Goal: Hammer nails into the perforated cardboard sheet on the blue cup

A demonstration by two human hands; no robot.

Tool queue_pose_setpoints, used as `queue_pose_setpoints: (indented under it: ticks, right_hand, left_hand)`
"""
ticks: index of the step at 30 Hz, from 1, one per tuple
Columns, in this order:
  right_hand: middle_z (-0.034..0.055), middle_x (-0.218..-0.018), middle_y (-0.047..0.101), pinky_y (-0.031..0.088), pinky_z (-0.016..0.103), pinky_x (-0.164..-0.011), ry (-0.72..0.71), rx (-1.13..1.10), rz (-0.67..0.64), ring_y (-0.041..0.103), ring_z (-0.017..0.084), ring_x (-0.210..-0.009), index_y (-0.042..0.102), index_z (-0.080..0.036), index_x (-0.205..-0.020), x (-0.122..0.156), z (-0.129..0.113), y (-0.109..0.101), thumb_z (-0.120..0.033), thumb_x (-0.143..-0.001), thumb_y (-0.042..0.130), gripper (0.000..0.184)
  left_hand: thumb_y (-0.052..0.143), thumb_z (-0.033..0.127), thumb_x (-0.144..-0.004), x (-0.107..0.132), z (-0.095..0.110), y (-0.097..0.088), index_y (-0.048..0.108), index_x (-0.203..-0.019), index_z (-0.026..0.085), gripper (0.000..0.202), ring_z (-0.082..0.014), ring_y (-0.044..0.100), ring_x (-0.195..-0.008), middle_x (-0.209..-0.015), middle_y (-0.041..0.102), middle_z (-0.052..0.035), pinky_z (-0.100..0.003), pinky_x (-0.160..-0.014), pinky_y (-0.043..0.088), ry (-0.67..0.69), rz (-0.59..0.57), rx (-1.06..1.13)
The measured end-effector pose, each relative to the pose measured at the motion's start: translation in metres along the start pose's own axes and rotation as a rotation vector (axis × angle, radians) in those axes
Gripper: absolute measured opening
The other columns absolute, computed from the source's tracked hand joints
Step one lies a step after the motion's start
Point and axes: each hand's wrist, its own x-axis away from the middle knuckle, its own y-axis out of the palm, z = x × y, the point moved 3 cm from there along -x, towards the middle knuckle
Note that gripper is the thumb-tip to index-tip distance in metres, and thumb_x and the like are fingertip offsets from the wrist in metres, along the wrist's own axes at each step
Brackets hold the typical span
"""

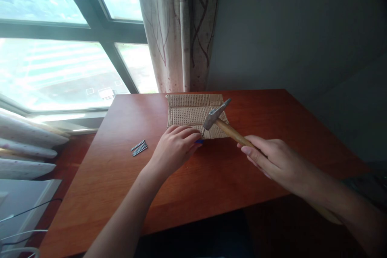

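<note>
Grips a hammer with a grey metal head and a wooden handle (225, 126) in the right hand (269, 155), right of the frame's centre, wrapping the fingers and thumb closely round the handle. Slants the handle toward the upper left and tilts the head over a thin, upright-leaning metal nail (204, 132) near the middle of the frame. Cannot tell contact from a narrow gap between hammer and nail. Rests the left hand (179, 145), palm down with fingers curled, at the near edge of a light brown, creased cardboard sheet (193, 113) dotted with rows of small dark holes, just left of the nail. Has a small blue object (198, 141), mostly hidden, at the left fingers; cannot tell a firm hold on it or on the nail from a mere touch. Holds both hands apart from each other, above a reddish-brown wooden table (187, 197). Has loose, silver-grey nails (139, 148) lying on the table, left of centre. Faces a large, dark-framed window (102, 32) at upper left, a pale, branch-patterned curtain (169, 28) at top centre and a plain grey wall (287, 28) at upper right.
</note>
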Motion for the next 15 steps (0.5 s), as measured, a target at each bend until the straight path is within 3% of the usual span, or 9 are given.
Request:
queue_pose_setpoints:
  ticks: [15]
  right_hand:
    - [-0.0032,-0.055,0.053,0.035,0.024,-0.045,0.012,-0.016,0.033,0.048,0.011,-0.046,0.052,-0.022,-0.077,0.0008,0.0005,-0.0044,-0.042,-0.1,0.043,0.032]
  left_hand:
    - [0.054,0.022,-0.097,0.0039,-0.0022,0.0022,0.072,-0.11,0.023,0.021,-0.0198,0.071,-0.104,-0.114,0.076,-0.0035,-0.035,-0.092,0.051,0.009,0.064,0.006]
